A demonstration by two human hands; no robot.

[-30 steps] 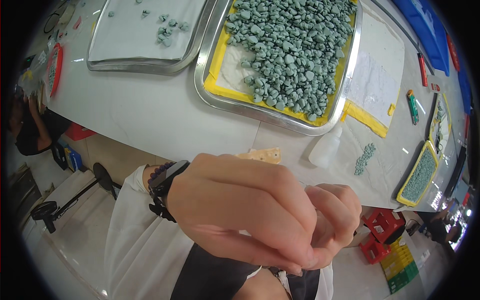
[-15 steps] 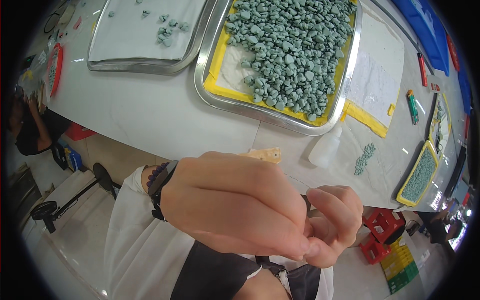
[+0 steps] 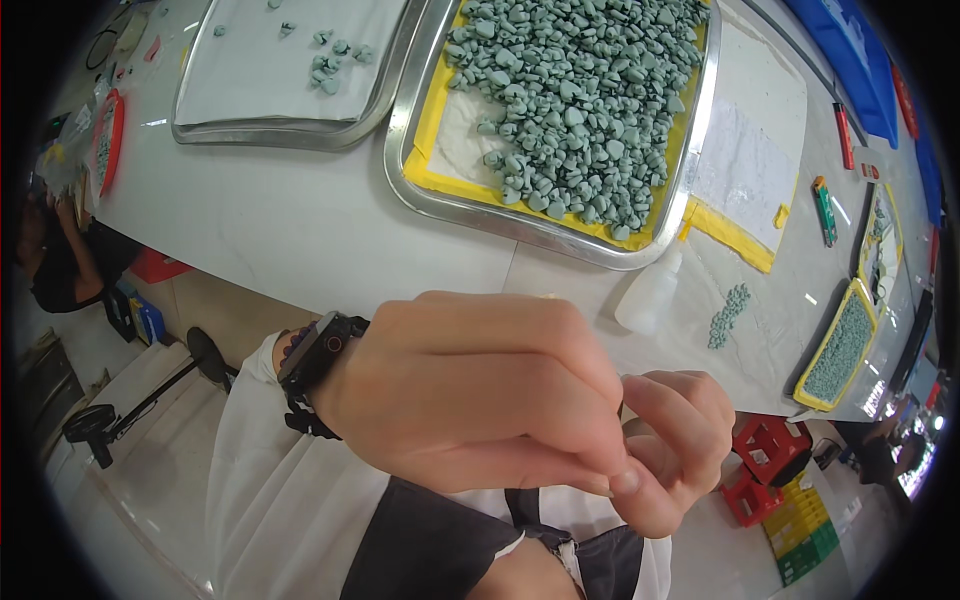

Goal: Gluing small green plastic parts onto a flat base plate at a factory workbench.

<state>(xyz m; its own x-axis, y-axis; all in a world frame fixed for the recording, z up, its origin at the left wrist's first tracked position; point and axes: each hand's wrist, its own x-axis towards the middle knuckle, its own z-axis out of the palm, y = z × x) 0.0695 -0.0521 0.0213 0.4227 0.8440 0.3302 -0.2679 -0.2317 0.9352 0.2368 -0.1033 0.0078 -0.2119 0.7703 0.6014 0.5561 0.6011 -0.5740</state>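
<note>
My left hand (image 3: 480, 385), with a black watch (image 3: 325, 360) on its wrist, is closed with its back turned up. Its fingertips meet those of my right hand (image 3: 682, 445), whose fingers are curled in a pinch. Whatever lies between the fingertips is hidden. Both hands hang in front of the table's near edge, above my lap. Beyond them a metal tray (image 3: 450, 205) edged with yellow tape is heaped with small grey-green stone-like pieces (image 3: 580, 120). A white squeeze bottle (image 3: 645, 300) stands close to my right hand, beside a small pile of tiny green pieces (image 3: 729, 316).
A second metal tray (image 3: 270, 132) with white paper and several loose pieces is at the left. On the right lie a yellow-edged tray (image 3: 838, 345) of small pieces, a green cutter-like tool (image 3: 824, 212) and a blue bin (image 3: 860, 75). Red stools (image 3: 770, 450) stand below; another person (image 3: 75, 250) sits far left.
My left hand has turned so that the watch face shows more, and it now covers most of the tan block behind it. Both hands stay together at the fingertips.
</note>
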